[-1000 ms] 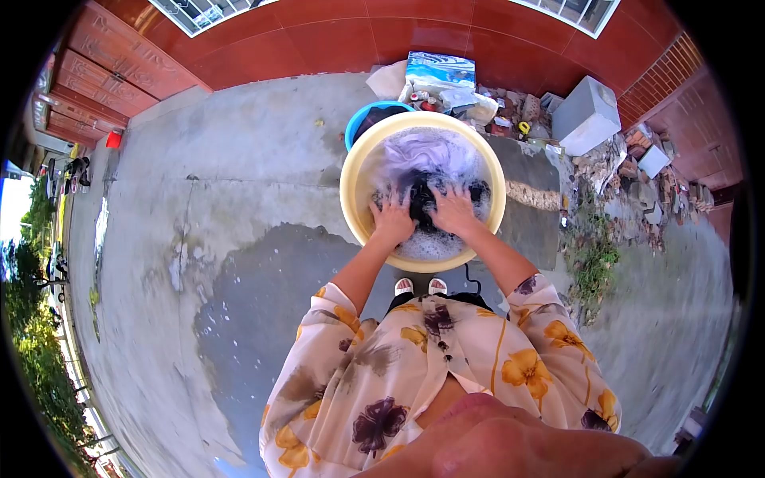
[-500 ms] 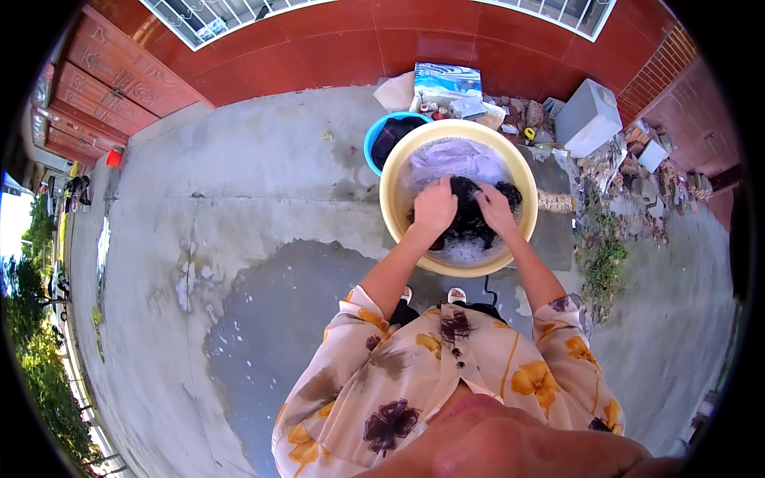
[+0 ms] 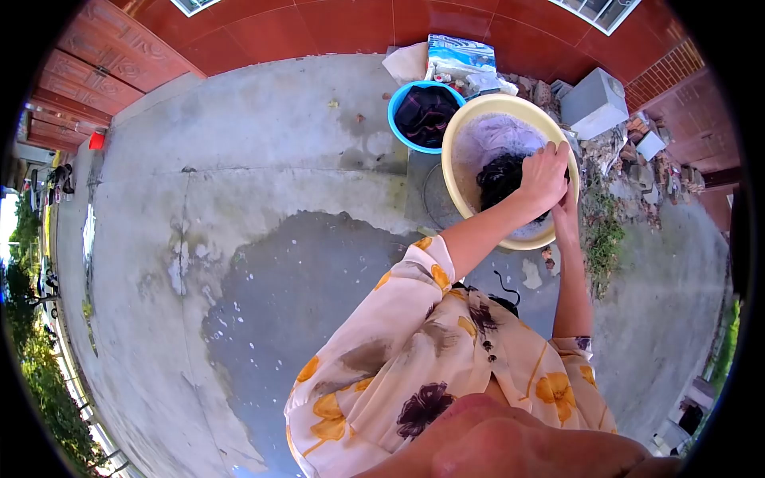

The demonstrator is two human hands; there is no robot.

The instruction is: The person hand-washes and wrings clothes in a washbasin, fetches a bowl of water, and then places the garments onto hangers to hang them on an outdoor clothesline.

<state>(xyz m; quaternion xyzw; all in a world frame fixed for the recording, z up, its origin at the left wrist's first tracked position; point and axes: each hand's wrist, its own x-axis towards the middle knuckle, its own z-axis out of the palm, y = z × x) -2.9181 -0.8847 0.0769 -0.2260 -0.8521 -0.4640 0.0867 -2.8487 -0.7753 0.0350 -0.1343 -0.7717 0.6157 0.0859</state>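
A cream-coloured basin (image 3: pixel 457 185) holds sudsy water, a pale lilac cloth (image 3: pixel 502 134) and a black cloth (image 3: pixel 500 177). Over the basin's right side, my left hand (image 3: pixel 546 177) and my right hand (image 3: pixel 566 199) are close together. The hand on the longer, left-side arm has its fingers curled, at the right end of the black cloth. The other hand sits just below and right of it, partly hidden, near the basin's right rim. What the fingers hold is too hidden to make out.
Behind and left of the cream basin stands a blue basin (image 3: pixel 394 127) with dark clothes. A blue-and-white box (image 3: pixel 460 54), a grey block (image 3: pixel 594 103) and rubble (image 3: pixel 644 179) lie by the red wall (image 3: pixel 343 28). A red bucket (image 3: pixel 96 140) stands far left.
The hands went from spread on the black cloth, to gripping it, to close together at the right rim. The cream basin appears further right in view, and the blue basin shows more fully.
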